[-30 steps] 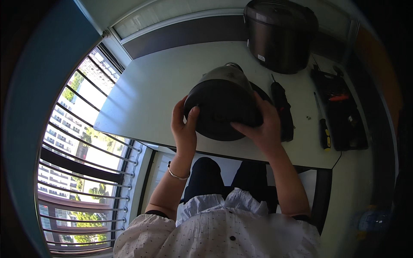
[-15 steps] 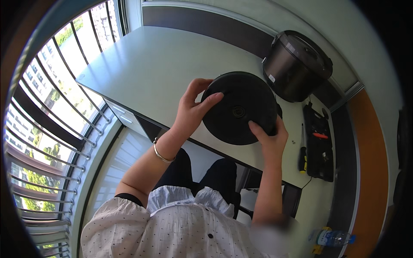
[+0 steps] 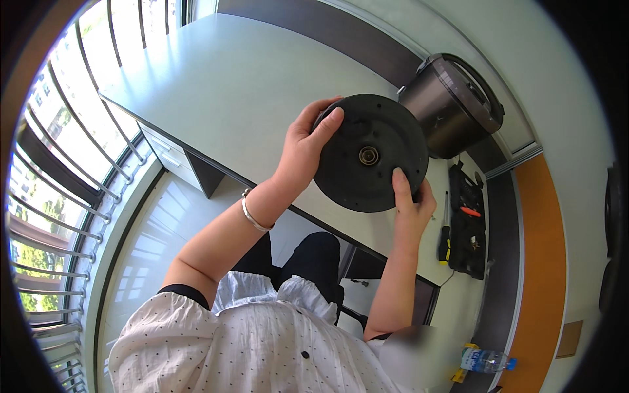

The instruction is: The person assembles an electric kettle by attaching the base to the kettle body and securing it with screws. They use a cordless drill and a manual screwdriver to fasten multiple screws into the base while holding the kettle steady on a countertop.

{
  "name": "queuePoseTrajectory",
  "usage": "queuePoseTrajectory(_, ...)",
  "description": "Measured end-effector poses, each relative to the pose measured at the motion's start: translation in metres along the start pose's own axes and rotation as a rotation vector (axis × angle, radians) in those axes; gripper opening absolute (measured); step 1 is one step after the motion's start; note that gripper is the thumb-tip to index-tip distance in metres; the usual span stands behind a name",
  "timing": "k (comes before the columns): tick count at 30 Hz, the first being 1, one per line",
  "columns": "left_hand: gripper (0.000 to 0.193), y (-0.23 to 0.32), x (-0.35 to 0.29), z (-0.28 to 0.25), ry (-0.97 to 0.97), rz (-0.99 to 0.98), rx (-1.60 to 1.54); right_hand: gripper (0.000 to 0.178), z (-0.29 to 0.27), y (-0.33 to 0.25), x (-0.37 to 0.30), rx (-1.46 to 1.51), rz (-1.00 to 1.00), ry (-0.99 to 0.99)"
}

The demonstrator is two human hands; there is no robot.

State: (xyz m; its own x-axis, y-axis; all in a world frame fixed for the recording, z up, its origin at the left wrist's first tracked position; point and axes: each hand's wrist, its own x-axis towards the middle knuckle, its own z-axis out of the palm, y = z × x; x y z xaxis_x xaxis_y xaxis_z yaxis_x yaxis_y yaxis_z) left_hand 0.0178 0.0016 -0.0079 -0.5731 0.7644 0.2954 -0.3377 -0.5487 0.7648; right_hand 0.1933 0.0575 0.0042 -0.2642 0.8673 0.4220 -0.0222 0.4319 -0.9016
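Between my two hands is a round black disc-shaped part (image 3: 347, 177), raised above the desk, its broad face turned up toward me. A ringed metallic fitting sits at its centre, and a few small holes dot the face near the rim. My left hand (image 3: 308, 141) clasps the upper-left edge with the thumb lying over the face. On the lower-right edge, my right hand (image 3: 413, 203) grips with its thumb on the face and fingers behind. The disc's far side is hidden.
A dark rice cooker (image 3: 445, 105) stands against the back wall on the pale desk (image 3: 229, 78). Right of my hands lie an open black tool case (image 3: 466, 236) and a yellow-black screwdriver (image 3: 445, 242). A water bottle (image 3: 486, 360) lies at lower right. A barred window (image 3: 59, 183) is on the left.
The disc has risen slightly and tilted, so its centre fitting and holes show more plainly. Both hands have kept hold of it. My view has shifted a little.
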Motion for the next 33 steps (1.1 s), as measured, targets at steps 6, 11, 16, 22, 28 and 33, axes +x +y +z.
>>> queuePoseTrajectory(6, 0.046, 0.006, 0.0, 0.006, 0.071, -0.044, -0.064, 0.042, 0.002, 0.002, 0.003, 0.034, 0.023, 0.037)
queuePoseTrajectory(11, 0.045, 0.006, 0.0, 0.008, 0.092, -0.041, -0.066, 0.041, 0.0, 0.007, 0.003, 0.049, 0.045, 0.064)
queuePoseTrajectory(16, 0.045, 0.003, -0.004, 0.009, 0.094, -0.024, -0.071, 0.04, -0.002, 0.011, 0.001, 0.044, 0.007, 0.071)
queuePoseTrajectory(22, 0.046, 0.001, -0.006, 0.009, 0.08, -0.008, -0.052, 0.037, -0.003, 0.017, -0.002, 0.003, -0.08, 0.082)
queuePoseTrajectory(28, 0.046, 0.003, -0.005, 0.013, 0.08, -0.01, -0.026, 0.037, -0.003, 0.014, -0.003, -0.025, -0.052, 0.099)
queuePoseTrajectory(33, 0.047, 0.01, -0.007, 0.021, 0.107, -0.015, 0.037, 0.048, -0.01, 0.015, -0.001, -0.036, -0.033, 0.04)
